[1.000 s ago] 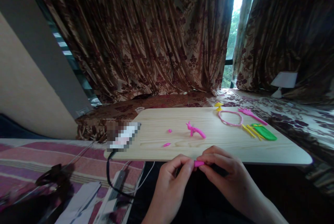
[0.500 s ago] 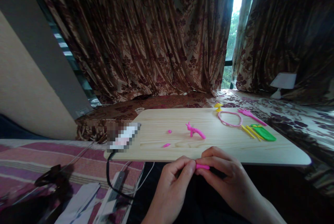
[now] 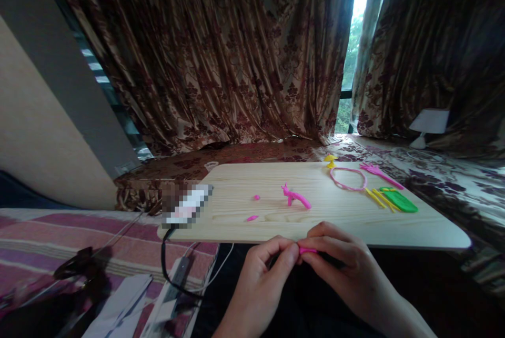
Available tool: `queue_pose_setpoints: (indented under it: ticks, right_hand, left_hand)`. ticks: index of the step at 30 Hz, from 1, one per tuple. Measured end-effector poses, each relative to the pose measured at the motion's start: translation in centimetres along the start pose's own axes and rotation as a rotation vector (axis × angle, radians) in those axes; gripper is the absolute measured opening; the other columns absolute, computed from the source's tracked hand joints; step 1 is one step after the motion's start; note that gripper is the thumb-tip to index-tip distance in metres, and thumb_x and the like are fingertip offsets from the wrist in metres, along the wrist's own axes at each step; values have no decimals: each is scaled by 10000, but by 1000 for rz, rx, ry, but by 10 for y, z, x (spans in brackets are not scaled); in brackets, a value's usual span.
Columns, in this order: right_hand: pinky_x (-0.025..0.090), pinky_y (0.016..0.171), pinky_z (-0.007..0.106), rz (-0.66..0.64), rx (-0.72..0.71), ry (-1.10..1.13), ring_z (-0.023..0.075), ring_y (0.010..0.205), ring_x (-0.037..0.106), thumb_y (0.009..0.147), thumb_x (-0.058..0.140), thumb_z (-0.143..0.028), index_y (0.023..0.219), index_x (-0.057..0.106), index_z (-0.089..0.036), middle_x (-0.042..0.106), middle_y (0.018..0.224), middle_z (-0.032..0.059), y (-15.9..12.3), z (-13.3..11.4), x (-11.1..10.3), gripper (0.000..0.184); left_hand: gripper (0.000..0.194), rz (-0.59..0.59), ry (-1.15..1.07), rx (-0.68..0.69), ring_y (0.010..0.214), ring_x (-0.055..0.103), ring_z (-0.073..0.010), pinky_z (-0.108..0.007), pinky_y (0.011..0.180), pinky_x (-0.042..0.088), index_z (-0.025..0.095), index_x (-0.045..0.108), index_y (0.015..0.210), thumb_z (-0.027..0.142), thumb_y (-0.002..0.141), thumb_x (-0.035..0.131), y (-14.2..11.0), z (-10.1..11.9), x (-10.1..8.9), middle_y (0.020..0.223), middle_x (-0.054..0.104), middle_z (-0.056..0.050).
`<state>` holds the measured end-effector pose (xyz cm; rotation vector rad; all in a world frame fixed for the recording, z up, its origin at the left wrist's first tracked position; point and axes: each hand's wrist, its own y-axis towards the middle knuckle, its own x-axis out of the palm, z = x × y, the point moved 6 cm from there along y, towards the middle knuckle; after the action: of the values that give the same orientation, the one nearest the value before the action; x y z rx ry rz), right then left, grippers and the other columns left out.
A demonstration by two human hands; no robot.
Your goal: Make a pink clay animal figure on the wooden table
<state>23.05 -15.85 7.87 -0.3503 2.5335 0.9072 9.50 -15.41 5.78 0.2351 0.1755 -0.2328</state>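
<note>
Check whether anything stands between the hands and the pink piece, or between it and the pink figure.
Nothing visible separates the left hand or right hand from the pink piece. Towards the pink figure in this view, the right fingers and the table's near edge come between.

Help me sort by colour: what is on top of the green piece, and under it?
A bit of yellow shows on the far end of the green piece. Its underside faces the table, so anything beneath is covered and cannot be seen.
</note>
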Motion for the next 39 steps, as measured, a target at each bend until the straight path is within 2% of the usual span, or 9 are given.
queue_pose_setpoints:
  ticks: [4,9,16,23,28,33,39]
  right_hand:
    - [479,676,231,14,-26,4,123,772,591,880,548,-154,951,693,-251,603,839,13,0,0,0,188]
    - [498,718,237,26,6,0,139,824,601,826,614,-151,1050,636,-236,614,912,22,-1,1,-3,241]
    - [489,695,242,42,0,12,141,789,595,851,567,-142,925,651,-238,611,857,16,-1,-1,-4,147]
    - [490,680,229,22,15,10,139,805,597,844,574,-134,936,659,-233,604,874,22,-3,0,-3,160]
    - [485,685,243,44,6,15,144,783,597,852,566,-150,892,666,-232,610,841,17,-3,1,-5,136]
    - [482,692,243,57,-5,18,142,784,596,836,589,-140,911,659,-237,614,844,11,-3,1,-5,141]
    - [482,689,237,20,-15,30,131,794,593,839,588,-123,965,661,-237,600,859,12,-2,-2,-3,185]
  left_hand:
    - [264,6,1,-9,764,563,-159,-238,727,407,178,646,740,346,884,502,0,-2,0,731,623,-2]
    - [204,5,-38,-15,802,575,-174,-262,767,425,185,678,823,336,857,546,3,-6,1,790,649,-16]
    - [210,-5,-36,-21,817,574,-179,-269,763,428,193,687,915,342,854,553,0,-5,2,833,662,-28]
    - [184,28,21,-8,747,549,-153,-242,712,407,191,670,786,343,839,580,1,-7,0,750,629,0]
    - [156,30,-5,20,770,551,-154,-237,728,408,199,683,831,315,840,579,1,-3,0,787,634,-3]
    - [239,15,-23,-8,766,548,-161,-238,721,403,186,663,765,334,877,512,2,-4,1,741,610,-4]
    - [257,12,-30,-23,704,506,-140,-224,675,379,180,623,709,352,871,521,1,-4,2,679,554,16]
